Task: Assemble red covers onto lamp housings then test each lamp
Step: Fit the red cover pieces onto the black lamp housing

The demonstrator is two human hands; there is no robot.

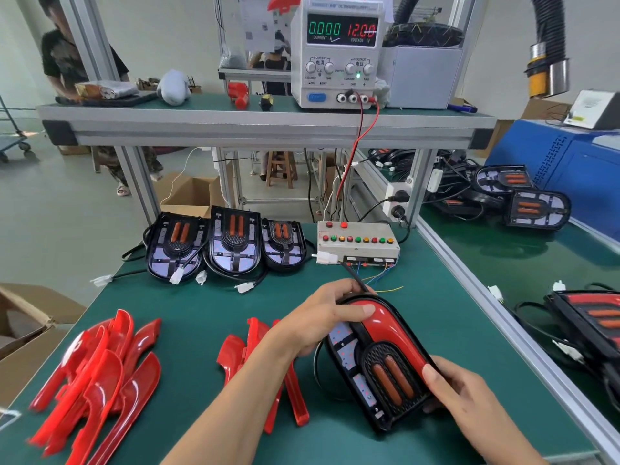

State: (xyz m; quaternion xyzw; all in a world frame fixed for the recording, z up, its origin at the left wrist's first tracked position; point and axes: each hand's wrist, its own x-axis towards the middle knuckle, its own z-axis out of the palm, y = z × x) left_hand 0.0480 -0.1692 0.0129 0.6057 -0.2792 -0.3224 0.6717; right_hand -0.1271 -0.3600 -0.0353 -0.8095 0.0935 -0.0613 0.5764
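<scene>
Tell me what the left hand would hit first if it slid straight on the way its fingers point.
The left hand points right across the lamp housing. Past the red cover lies bare green mat, then probably the table's aluminium edge rail.

Cardboard box [191,196], wooden stool [281,169], perhaps cloth [174,86].

One head-worn wide-angle view looks forward and down, close over the green bench [208,307].
</scene>
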